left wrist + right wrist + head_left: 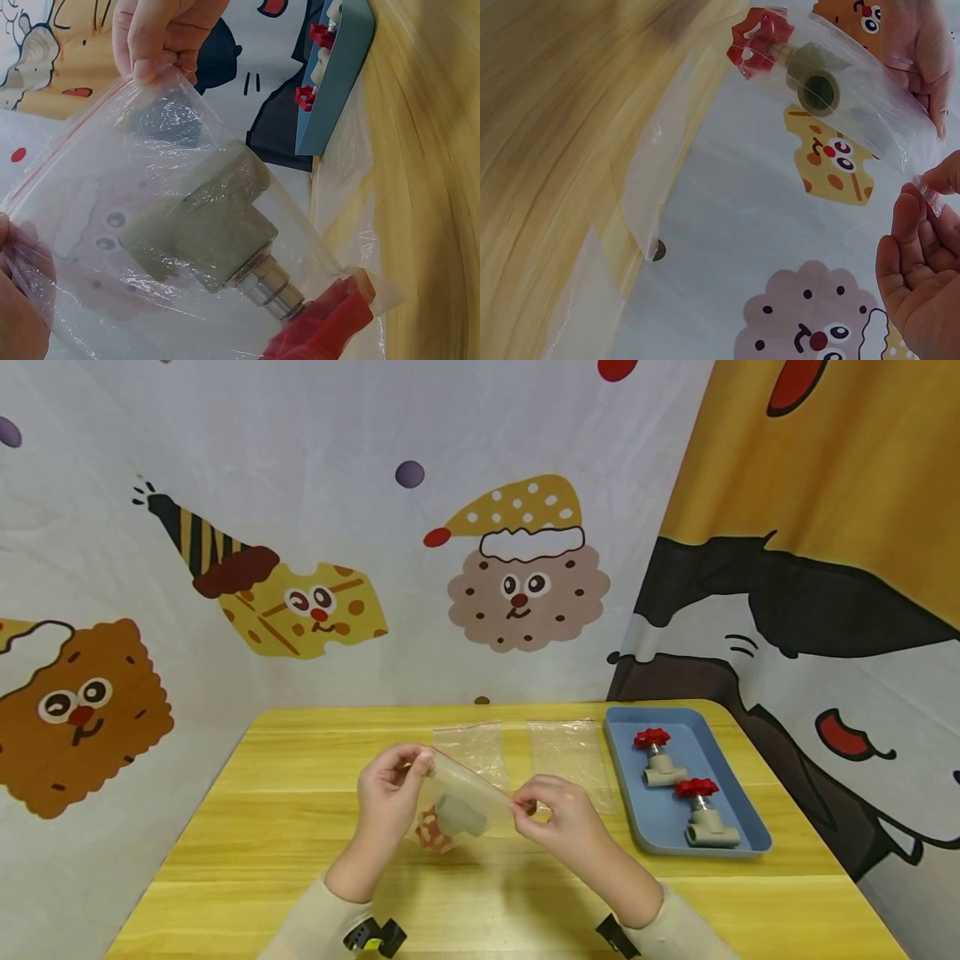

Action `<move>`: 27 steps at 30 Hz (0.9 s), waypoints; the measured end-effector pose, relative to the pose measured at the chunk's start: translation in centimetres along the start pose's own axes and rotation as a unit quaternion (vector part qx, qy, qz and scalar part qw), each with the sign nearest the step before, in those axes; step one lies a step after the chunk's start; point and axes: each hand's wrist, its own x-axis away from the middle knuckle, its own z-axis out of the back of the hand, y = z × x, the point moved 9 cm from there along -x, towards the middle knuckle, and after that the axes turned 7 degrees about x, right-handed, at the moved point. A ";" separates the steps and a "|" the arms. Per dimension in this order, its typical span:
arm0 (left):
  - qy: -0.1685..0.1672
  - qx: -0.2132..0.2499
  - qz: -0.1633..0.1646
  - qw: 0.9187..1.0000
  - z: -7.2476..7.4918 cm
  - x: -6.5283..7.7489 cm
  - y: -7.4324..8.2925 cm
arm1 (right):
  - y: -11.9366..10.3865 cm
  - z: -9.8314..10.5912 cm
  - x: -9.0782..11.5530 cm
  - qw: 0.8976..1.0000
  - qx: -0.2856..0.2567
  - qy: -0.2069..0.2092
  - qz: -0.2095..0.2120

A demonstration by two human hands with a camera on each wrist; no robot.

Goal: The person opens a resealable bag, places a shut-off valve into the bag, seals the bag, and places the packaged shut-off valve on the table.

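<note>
A clear zip-lock bag [491, 789] with a red seal line hangs tilted above the table between both hands. Inside lies a grey-beige pipe valve [217, 217] with a metal neck and a red handwheel [322, 322], the wheel down at the bag's bottom. My left hand [390, 789] pinches one top corner of the bag between thumb and fingers. At the opposite top corner, my right hand [562, 814] pinches the edge with thumb and fingertips. Whether the seal is fully closed cannot be made out.
Two flat clear bags [468, 743] [566, 747] lie behind the hands on the wooden table [285, 793]. To the right stands a blue tray [697, 739] holding two similar valves [662, 770] [711, 833] with red handwheels. A cartoon-printed curtain [315, 435] hangs behind.
</note>
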 end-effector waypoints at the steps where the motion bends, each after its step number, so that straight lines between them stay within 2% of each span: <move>1: 0.001 0.000 0.001 1.000 0.0 0.0 0.0 | 0.0 0.0 0.0 1.000 -0.001 0.000 0.000; 19: 0.000 0.001 -0.008 1.000 0.2 -0.3 0.1 | 0.3 0.1 0.3 1.000 -0.011 0.006 0.008; 27: -0.001 -0.002 -0.008 1.000 0.1 -0.3 0.0 | 0.5 0.1 0.4 1.000 -0.016 -0.001 -0.004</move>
